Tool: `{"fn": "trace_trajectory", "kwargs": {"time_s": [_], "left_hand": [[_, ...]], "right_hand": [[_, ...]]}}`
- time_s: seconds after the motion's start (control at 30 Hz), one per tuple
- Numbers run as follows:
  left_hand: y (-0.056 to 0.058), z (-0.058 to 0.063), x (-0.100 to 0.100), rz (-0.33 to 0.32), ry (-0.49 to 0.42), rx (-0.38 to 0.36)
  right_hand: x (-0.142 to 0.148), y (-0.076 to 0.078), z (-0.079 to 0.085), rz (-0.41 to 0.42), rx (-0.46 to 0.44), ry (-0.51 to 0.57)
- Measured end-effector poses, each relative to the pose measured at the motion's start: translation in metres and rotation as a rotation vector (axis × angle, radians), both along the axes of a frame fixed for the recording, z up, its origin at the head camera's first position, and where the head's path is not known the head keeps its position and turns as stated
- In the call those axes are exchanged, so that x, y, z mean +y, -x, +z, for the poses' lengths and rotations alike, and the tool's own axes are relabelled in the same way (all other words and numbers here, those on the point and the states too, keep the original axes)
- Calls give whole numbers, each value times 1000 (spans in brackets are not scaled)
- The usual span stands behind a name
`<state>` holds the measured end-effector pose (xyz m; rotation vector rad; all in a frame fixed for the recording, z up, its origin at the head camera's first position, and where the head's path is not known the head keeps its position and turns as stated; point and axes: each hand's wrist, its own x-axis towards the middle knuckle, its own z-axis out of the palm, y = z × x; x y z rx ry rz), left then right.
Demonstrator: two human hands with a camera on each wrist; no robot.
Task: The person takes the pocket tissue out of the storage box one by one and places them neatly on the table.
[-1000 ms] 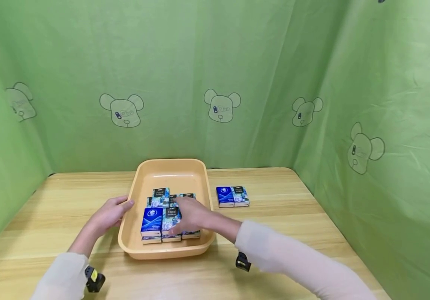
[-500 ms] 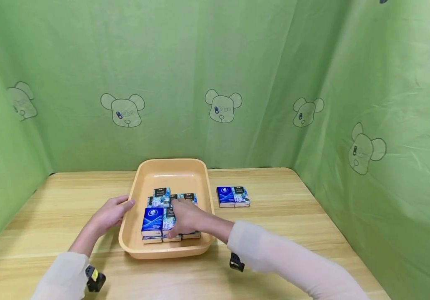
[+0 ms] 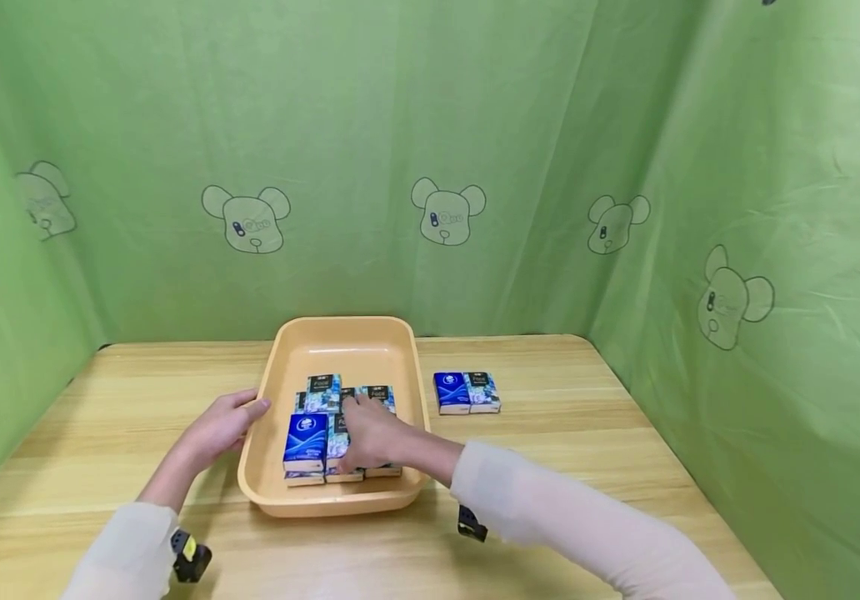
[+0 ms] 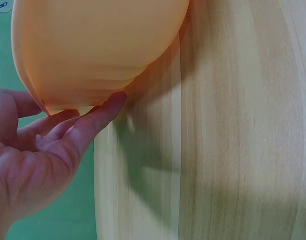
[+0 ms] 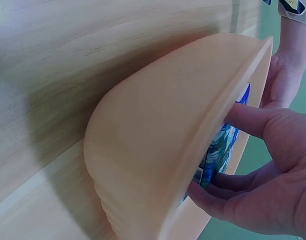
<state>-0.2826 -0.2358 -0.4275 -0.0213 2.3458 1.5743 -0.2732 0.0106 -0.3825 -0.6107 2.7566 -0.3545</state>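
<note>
An orange plastic tray (image 3: 347, 506) stands on the table with several small tissue packs in it, some stacked on others. My left hand (image 3: 220, 429) holds the tray's left edge; in the left wrist view its thumb is at the rim and its fingers lie against the outer wall. Over the packs, my right hand (image 3: 377, 435) grips a floral tissue pack (image 3: 336, 440) on the upper layer, thumb toward the near end and fingers toward the far end. A plain blue tissue pack (image 3: 305, 437) sits directly left of it. Part of the gripped pack is hidden by the hand.
Right of the tray, a blue tissue pack (image 3: 452, 392) and a floral tissue pack (image 3: 482, 392) lie side by side on the wooden table (image 3: 550, 467). Green curtains (image 3: 340, 125) with bear drawings enclose the table at the back and sides.
My right hand has shifted slightly left over the floral pack, covering more of it. The left hand and the tray have stayed in place.
</note>
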Motion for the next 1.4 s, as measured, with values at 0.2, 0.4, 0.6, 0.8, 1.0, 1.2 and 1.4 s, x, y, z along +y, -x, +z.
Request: {"fn": "trace_trajectory", "kwargs": {"time_s": [0.2, 0.4, 0.6, 0.8, 1.0, 1.2, 1.4], "left_hand": [[0, 0, 0, 0, -1, 0], [0, 0, 0, 6, 4, -6], [-1, 0, 1, 6, -7, -5], [-1, 0, 2, 4, -36, 4], [0, -1, 1, 3, -35, 11], [-1, -2, 1, 1, -30, 8], [-1, -1, 1, 5, -24, 9]], "right_hand": [[1, -1, 0, 2, 1, 10], [0, -1, 1, -6, -2, 8], [0, -1, 1, -17, -4, 24], [0, -1, 2, -20, -1, 32], [1, -1, 3, -19, -2, 36], [3, 0, 5, -14, -1, 16], [5, 1, 8, -30, -11, -17]]}}
